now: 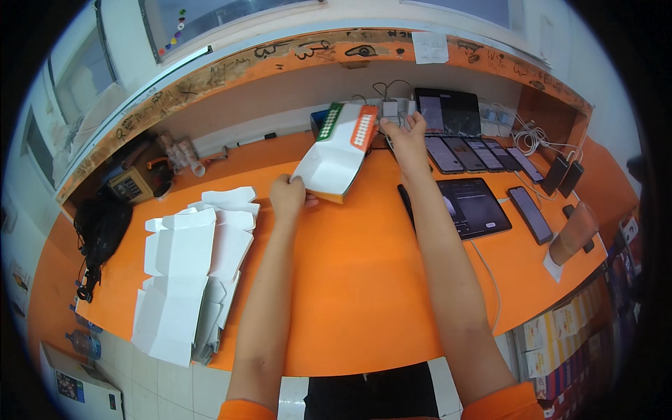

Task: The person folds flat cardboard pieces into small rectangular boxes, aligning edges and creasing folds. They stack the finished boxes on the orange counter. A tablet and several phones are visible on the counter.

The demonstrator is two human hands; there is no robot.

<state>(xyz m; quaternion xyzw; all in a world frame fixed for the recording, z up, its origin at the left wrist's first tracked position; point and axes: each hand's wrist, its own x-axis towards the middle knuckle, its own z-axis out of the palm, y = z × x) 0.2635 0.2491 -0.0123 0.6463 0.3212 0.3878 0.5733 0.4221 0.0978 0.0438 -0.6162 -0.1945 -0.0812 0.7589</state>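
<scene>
A partly folded cardboard box (329, 168), white inside with green and orange printed flaps, is tilted above the middle of the orange table. My left hand (288, 197) is closed on its near left corner. Just right of the box's far flap, my right hand (407, 143) is raised with thumb and fingers apart and nothing visible between them. Behind that hand stands a white charger plug (390, 107) with a cable. To the left of my left forearm lies a stack of flat white cardboard box blanks (180, 259), overlapping and unevenly piled.
Several phones (476, 154), a tablet (472, 206) and cables (535, 136) cover the right side. A brown upright object (574, 234) stands near the right edge. A black bag (101, 227) and a small tan box (128, 185) sit at the left. A scribbled orange shelf (280, 52) overhangs the back.
</scene>
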